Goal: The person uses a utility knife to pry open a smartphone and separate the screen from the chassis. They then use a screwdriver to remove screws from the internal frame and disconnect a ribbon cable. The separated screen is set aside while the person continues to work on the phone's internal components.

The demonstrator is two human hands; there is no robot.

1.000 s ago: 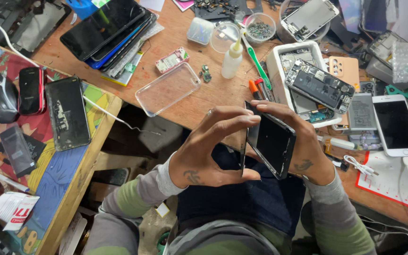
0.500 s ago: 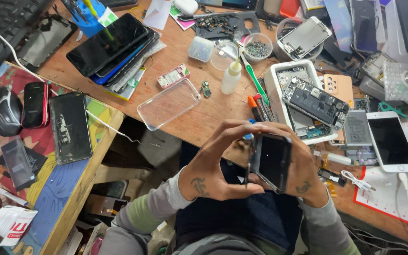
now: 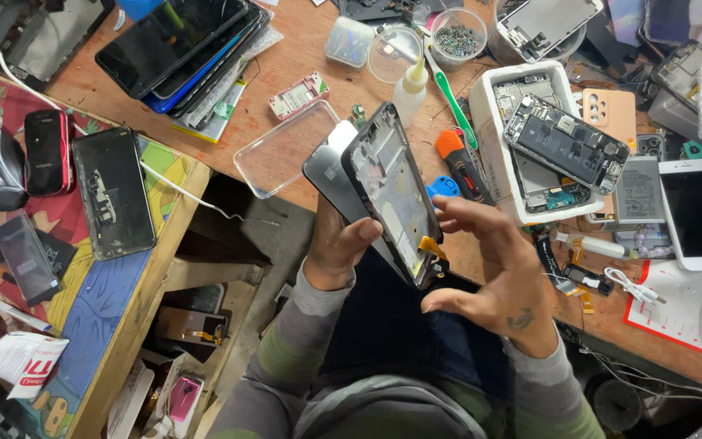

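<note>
Two hands are working: the left hand (image 3: 341,248) is gripping an opened dark phone frame (image 3: 392,191) with an orange flex tab, while the right hand (image 3: 493,272) is hovering open beside it.

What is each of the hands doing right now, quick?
Left hand: closed around the opened phone frame, holding it up.
Right hand: open, fingers spread, empty, just beside the frame's lower end.

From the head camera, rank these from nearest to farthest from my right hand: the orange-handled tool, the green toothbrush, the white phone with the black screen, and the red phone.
Measured from the right hand:
1. Orange-handled tool, just above the hand on the wooden bench.
2. Green toothbrush, farther up the bench, beyond the tool.
3. White phone, off at the right edge.
4. Red phone, far left on the colourful side table.
</note>
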